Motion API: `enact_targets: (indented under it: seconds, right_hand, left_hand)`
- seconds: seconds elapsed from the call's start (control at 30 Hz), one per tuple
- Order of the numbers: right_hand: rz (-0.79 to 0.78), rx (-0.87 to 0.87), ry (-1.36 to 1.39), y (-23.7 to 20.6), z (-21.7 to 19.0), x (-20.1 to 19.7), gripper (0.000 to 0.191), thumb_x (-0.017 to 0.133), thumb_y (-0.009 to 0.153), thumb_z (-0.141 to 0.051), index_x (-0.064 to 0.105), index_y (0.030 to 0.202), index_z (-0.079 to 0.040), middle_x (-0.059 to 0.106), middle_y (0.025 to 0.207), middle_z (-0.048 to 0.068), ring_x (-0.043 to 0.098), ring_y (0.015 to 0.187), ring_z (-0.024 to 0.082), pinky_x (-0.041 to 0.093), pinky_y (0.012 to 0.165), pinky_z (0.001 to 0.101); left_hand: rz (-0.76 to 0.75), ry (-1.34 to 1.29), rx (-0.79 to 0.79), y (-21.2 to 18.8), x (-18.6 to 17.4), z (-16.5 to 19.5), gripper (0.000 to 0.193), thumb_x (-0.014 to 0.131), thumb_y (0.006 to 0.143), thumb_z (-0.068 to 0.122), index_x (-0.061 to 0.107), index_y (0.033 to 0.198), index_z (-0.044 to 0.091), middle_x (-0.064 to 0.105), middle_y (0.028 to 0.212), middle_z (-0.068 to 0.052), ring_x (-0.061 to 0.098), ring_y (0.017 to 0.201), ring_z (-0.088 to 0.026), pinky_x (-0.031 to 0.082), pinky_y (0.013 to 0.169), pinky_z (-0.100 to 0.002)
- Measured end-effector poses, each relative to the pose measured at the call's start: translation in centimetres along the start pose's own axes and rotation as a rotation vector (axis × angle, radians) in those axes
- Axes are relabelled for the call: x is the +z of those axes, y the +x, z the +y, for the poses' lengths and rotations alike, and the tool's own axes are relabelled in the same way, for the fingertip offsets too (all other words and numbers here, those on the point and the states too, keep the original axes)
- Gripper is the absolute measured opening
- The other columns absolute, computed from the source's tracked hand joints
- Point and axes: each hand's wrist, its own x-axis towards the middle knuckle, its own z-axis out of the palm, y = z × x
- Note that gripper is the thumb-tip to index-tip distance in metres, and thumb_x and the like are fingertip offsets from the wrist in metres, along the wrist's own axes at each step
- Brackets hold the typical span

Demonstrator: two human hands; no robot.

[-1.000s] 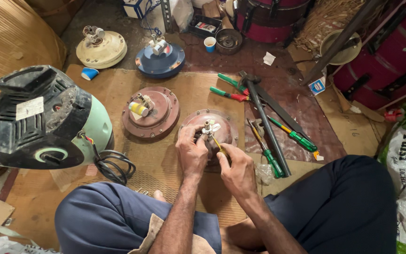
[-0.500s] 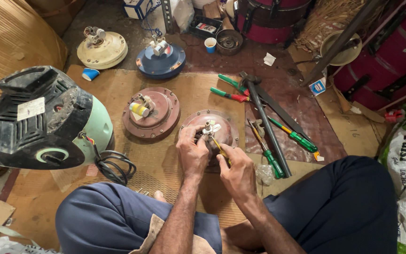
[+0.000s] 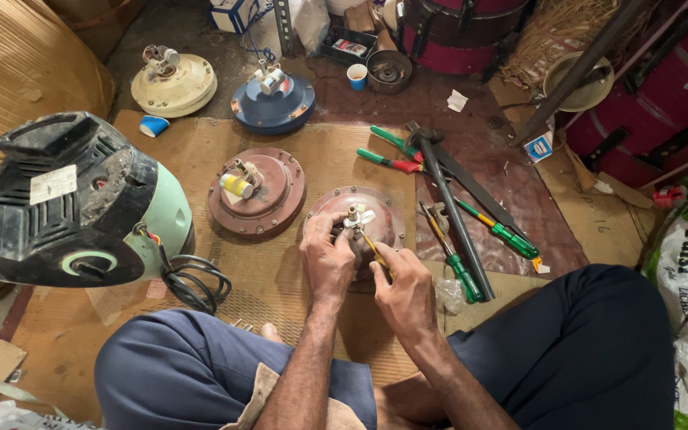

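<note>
- Both hands meet at the middle of the frame over a reddish-brown fan motor housing [image 3: 376, 209] that lies flat on the woven floor mat [image 3: 201, 159], its round face up and its short shaft [image 3: 353, 215] pointing straight toward the camera.
- Left hand [image 3: 328, 263] is curled over the near left edge of the housing, fingers wrapped and pressing on it just beside the shaft.
- Right hand [image 3: 404, 287] is closed in a pinch around a yellow-handled screwdriver [image 3: 374, 248]; its long axis runs on a slant from the hand at lower right up to the upper left, tip at the foot of the shaft.
- A second reddish-brown motor housing [image 3: 268, 195] lies just left of the first, carrying a small yellow cylinder [image 3: 236, 185].
- Farther up the frame sit a blue motor housing [image 3: 274, 102] and a cream one [image 3: 175, 80], well apart from the hands.
- Right of the work lie green-handled screwdrivers [image 3: 507, 236], red-and-green pliers [image 3: 390, 162] and a long dark bar [image 3: 455, 215] slanting from upper left to lower right.
- At the left edge stands a pale green machine with a black ribbed cap [image 3: 65, 199], its black cord [image 3: 193, 279] coiled on the mat.
- The person's knees in dark blue trousers [image 3: 591, 342] frame the bottom.
</note>
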Motion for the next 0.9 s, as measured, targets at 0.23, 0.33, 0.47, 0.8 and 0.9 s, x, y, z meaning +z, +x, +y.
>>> enact_targets:
  seconds: [0.23,0.33,0.47,0.8,0.9]
  right_hand:
    - [-0.030,0.060,-0.044,0.01,-0.50,-0.22,0.036,0.076,0.084,-0.011,0.073,0.119,-0.010,0.066,0.090,0.016,0.067,0.078,0.035,0.053,0.069,0.0447]
    - [0.028,0.005,-0.039,-0.03,-0.68,-0.18,0.035,0.076,0.083,-0.010,0.072,0.119,-0.008,0.068,0.096,0.015,0.068,0.083,0.035,0.054,0.070,0.0438]
    - [0.009,0.047,-0.026,-0.05,-0.73,-0.18,0.034,0.075,0.084,-0.010,0.073,0.118,-0.009,0.068,0.096,0.015,0.069,0.083,0.035,0.054,0.071,0.0432]
    - [0.014,0.014,0.007,-0.06,-0.58,-0.26,0.034,0.075,0.084,-0.010,0.072,0.118,-0.008,0.069,0.098,0.015,0.069,0.086,0.034,0.055,0.074,0.0426]
    - [0.006,0.025,0.003,-0.04,-0.51,-0.15,0.033,0.075,0.085,-0.010,0.072,0.118,-0.008,0.069,0.098,0.015,0.070,0.086,0.034,0.055,0.074,0.0424]
  left_hand:
    - [0.000,-0.001,-0.011,0.05,0.01,0.03,0.027,0.072,0.079,-0.002,0.073,0.105,0.005,0.069,0.105,-0.012,0.068,0.103,-0.029,0.053,0.091,-0.039]
    - [-0.002,-0.001,-0.003,0.02,-0.01,-0.04,0.028,0.071,0.079,-0.003,0.073,0.105,0.005,0.070,0.106,-0.012,0.068,0.103,-0.030,0.053,0.091,-0.039]
    - [-0.005,0.011,-0.005,0.03,0.01,-0.07,0.027,0.070,0.079,-0.002,0.072,0.105,0.005,0.069,0.105,-0.013,0.068,0.103,-0.031,0.053,0.090,-0.040]
    - [-0.012,-0.003,-0.006,-0.14,0.00,0.17,0.028,0.069,0.080,-0.002,0.071,0.107,0.004,0.068,0.105,-0.014,0.068,0.102,-0.032,0.053,0.088,-0.041]
    - [-0.013,-0.011,0.002,-0.04,-0.08,0.16,0.028,0.068,0.081,-0.002,0.071,0.108,0.004,0.068,0.105,-0.014,0.068,0.102,-0.032,0.053,0.089,-0.041]
